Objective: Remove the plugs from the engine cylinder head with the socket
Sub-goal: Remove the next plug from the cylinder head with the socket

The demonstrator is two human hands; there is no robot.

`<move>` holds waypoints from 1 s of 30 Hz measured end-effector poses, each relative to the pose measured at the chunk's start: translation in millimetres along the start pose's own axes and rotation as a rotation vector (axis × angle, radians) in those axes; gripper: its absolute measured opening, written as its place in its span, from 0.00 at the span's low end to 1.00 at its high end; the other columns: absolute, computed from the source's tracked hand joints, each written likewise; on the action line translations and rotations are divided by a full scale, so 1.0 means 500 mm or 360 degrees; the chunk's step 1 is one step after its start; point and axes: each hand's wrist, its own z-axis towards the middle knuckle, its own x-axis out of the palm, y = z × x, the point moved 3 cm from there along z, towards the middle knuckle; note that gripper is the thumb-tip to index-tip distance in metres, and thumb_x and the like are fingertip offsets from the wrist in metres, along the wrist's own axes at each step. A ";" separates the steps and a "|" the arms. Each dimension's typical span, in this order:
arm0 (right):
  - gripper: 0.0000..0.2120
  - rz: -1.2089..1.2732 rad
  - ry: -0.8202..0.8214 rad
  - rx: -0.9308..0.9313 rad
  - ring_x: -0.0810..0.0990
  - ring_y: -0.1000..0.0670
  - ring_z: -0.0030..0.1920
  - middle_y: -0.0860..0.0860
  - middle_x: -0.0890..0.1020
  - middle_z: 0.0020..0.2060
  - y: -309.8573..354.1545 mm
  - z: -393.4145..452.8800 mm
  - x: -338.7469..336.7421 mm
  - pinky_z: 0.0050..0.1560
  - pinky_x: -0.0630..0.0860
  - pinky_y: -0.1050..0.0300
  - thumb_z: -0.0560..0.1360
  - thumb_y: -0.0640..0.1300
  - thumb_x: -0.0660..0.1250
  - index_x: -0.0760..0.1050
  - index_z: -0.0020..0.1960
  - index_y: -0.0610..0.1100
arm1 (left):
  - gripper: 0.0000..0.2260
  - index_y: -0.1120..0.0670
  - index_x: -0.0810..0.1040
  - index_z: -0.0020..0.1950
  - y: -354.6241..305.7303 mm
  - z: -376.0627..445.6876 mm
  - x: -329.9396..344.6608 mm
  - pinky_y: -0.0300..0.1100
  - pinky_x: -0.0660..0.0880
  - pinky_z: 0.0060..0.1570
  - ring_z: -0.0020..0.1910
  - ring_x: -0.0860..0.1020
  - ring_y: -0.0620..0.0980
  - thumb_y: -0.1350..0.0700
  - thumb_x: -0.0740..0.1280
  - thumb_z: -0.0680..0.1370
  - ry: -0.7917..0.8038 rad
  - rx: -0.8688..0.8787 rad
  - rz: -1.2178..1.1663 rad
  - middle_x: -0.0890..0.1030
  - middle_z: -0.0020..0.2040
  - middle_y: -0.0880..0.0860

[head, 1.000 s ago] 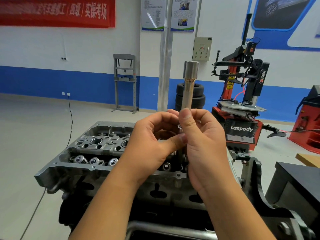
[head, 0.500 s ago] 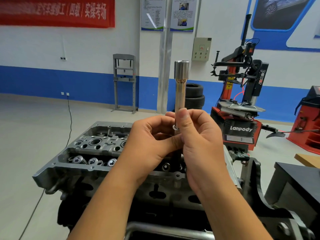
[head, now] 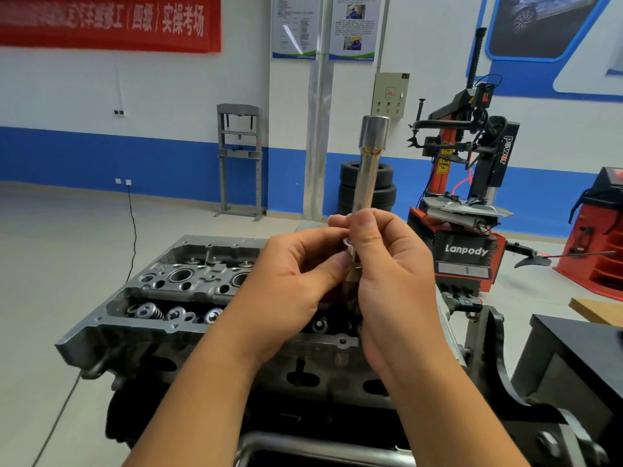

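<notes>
Above the near edge of the head [head: 161,291], I have the socket [head: 367,170] raised in both hands. Its long axis stands almost upright, leaning slightly right toward the top, with the wide end pointing up and the narrow shaft running down into my fingers. My right hand [head: 397,278] is curled round the lower shaft, thumb laid along its near side. My left hand [head: 293,281] comes in from the left with fingers bent, thumb tip pressed to the same lower part just under the right thumb, where a small metal collar shows between the two thumbs. Whether a plug sits in the bottom end I cannot tell; my hands hide it.

Below my hands the head lies long axis left to right, its open top up, with valve springs [head: 148,311] along the near left side and round bores farther back. Far right stands a red and black tyre changer [head: 468,210]; tyres [head: 350,190] are stacked against the blue wall.
</notes>
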 end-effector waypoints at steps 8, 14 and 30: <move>0.09 0.0122 0.0003 -0.0033 0.88 0.46 0.49 0.45 0.88 0.47 0.007 -0.004 0.009 0.52 0.85 0.48 0.74 0.55 0.74 0.80 0.46 0.50 | 0.13 0.50 0.84 0.58 0.004 -0.002 0.000 0.50 0.84 0.54 0.54 0.86 0.51 0.52 0.75 0.74 -0.0184 0.0167 0.0189 0.88 0.52 0.51; 0.11 0.0091 -0.0039 -0.0036 0.87 0.49 0.49 0.47 0.87 0.47 0.006 -0.001 0.005 0.46 0.82 0.58 0.76 0.55 0.70 0.83 0.47 0.48 | 0.14 0.51 0.81 0.68 0.002 -0.001 0.000 0.53 0.82 0.60 0.61 0.84 0.52 0.55 0.68 0.83 -0.0023 0.0110 0.0117 0.86 0.59 0.51; 0.14 0.0053 -0.0043 -0.0013 0.86 0.53 0.47 0.50 0.87 0.46 0.007 -0.003 0.005 0.42 0.81 0.61 0.80 0.56 0.65 0.85 0.46 0.49 | 0.15 0.48 0.83 0.67 0.000 0.000 0.006 0.48 0.82 0.59 0.60 0.84 0.49 0.49 0.69 0.81 -0.0059 0.0089 0.0173 0.87 0.58 0.48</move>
